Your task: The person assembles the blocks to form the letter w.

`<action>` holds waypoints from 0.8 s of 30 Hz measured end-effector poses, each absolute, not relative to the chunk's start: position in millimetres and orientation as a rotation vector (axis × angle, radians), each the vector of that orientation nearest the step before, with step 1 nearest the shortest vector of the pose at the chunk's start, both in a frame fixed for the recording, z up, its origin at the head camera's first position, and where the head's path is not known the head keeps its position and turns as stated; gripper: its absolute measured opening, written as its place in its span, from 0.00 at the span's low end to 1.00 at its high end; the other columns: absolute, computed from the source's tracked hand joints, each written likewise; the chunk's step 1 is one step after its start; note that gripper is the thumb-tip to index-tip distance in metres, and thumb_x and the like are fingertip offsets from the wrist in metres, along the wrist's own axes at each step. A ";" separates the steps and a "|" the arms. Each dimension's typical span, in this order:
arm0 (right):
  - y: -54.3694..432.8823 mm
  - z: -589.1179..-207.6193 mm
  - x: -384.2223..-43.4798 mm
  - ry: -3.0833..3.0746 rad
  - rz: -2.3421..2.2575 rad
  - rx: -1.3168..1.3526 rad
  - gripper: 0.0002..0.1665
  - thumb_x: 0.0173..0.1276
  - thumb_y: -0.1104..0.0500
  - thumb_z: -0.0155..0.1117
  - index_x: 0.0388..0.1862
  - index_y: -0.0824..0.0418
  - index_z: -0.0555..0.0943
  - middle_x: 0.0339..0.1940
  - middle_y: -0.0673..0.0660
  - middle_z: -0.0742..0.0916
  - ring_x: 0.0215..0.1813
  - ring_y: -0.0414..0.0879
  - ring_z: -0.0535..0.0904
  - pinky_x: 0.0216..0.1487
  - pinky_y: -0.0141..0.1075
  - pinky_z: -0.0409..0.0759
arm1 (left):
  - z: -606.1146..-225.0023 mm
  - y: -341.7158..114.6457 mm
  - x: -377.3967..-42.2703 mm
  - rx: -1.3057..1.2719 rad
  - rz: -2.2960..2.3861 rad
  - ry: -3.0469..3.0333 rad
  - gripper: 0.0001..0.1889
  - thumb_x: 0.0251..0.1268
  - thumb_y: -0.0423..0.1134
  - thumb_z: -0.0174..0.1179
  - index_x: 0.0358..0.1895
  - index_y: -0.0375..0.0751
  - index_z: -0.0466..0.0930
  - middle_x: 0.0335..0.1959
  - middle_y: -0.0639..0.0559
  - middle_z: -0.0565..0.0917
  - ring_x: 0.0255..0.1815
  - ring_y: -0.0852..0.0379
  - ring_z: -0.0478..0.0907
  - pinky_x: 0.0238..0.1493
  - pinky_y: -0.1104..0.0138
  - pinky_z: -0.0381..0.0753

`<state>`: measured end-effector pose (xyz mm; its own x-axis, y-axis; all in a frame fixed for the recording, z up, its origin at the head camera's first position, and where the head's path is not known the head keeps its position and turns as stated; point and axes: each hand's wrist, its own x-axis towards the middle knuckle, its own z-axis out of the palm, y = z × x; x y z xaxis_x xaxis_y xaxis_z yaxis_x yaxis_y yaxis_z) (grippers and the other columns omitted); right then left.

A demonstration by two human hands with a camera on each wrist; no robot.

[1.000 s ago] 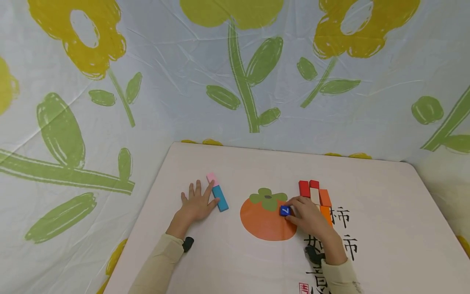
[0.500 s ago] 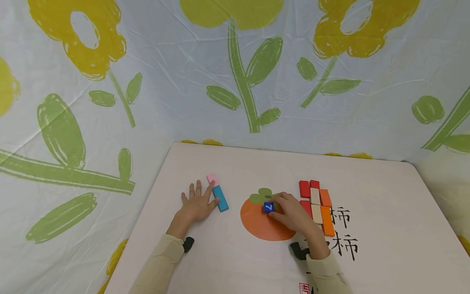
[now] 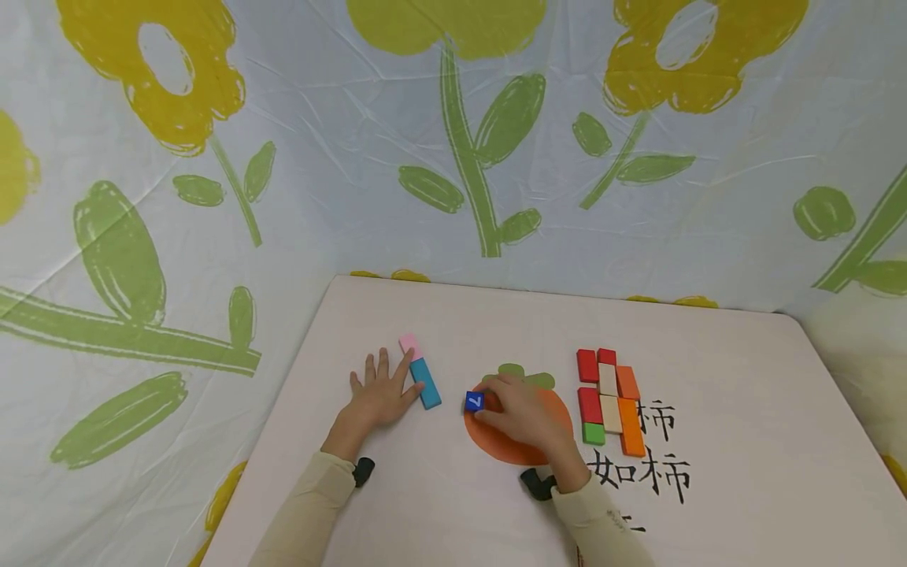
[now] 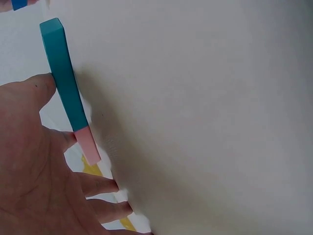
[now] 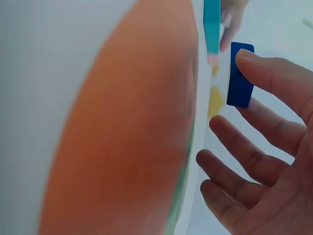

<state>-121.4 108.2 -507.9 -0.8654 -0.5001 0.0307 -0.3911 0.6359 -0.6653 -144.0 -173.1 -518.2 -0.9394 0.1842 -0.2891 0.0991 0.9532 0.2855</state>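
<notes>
My right hand (image 3: 520, 409) pinches a small dark blue block (image 3: 475, 402) marked with a white 7, thumb on one side and index finger on the other. In the right wrist view the blue block (image 5: 240, 76) is off the table surface. With fingers spread, my left hand (image 3: 381, 398) lies beside a teal block (image 3: 425, 383) and a pink block (image 3: 409, 344) set end to end. Its thumb touches the teal block (image 4: 63, 73), and its index finger touches the pink block (image 4: 88, 146).
Right of the printed persimmon (image 3: 520, 449) lies a group of red (image 3: 587, 365), cream (image 3: 611, 414), orange (image 3: 631, 425) and green (image 3: 594, 434) blocks. Black printed characters (image 3: 662, 472) are beside and below it. A flowered cloth (image 3: 298, 157) rises behind the table (image 3: 744, 378).
My right hand has moved left across the printed persimmon with the blue block, uncovering the green block and the characters. The left hand has stayed in place.
</notes>
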 end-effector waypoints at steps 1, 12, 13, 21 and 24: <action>104.5 -508.2 -121.6 2.690 -1.038 -0.746 0.18 0.66 0.57 0.72 0.54 0.57 0.82 0.50 0.53 0.82 0.55 0.50 0.75 0.52 0.47 0.78 | -518.3 -173.2 -143.7 0.210 0.387 2.793 0.39 0.76 0.65 0.42 0.82 0.53 0.43 0.78 0.25 0.43 0.76 0.24 0.37 0.64 0.25 0.41; 76.7 -511.9 -124.8 2.661 -1.021 -0.825 0.17 0.64 0.56 0.74 0.50 0.58 0.83 0.53 0.58 0.83 0.60 0.58 0.73 0.60 0.53 0.73 | -516.6 -171.6 -143.2 0.202 0.373 2.794 0.39 0.76 0.65 0.41 0.83 0.55 0.42 0.78 0.26 0.43 0.77 0.25 0.36 0.65 0.26 0.40; 75.2 -512.6 -124.8 2.669 -1.016 -0.828 0.17 0.63 0.56 0.75 0.49 0.58 0.83 0.53 0.58 0.83 0.60 0.59 0.73 0.60 0.54 0.72 | -516.7 -171.8 -143.3 0.200 0.369 2.792 0.39 0.76 0.66 0.41 0.83 0.55 0.41 0.78 0.26 0.43 0.77 0.25 0.36 0.65 0.26 0.40; 65.0 -516.2 -120.5 2.751 -0.937 -0.797 0.16 0.61 0.52 0.76 0.45 0.54 0.84 0.57 0.63 0.79 0.64 0.66 0.67 0.63 0.60 0.65 | -516.9 -172.5 -143.2 0.204 0.354 2.794 0.40 0.75 0.67 0.40 0.83 0.55 0.41 0.78 0.26 0.43 0.77 0.24 0.37 0.65 0.26 0.41; 62.9 -517.6 -119.4 2.774 -0.923 -0.778 0.16 0.61 0.52 0.77 0.45 0.54 0.84 0.57 0.63 0.78 0.64 0.66 0.67 0.63 0.61 0.65 | -517.7 -172.7 -143.5 0.208 0.350 2.793 0.40 0.75 0.67 0.39 0.83 0.55 0.40 0.78 0.26 0.42 0.77 0.24 0.36 0.65 0.26 0.40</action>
<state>-119.4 62.9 -517.6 -0.8614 -0.5055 0.0499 -0.4347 0.6826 -0.5874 -143.5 -172.7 -517.7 -0.9390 0.1811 -0.2922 0.1033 0.9594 0.2625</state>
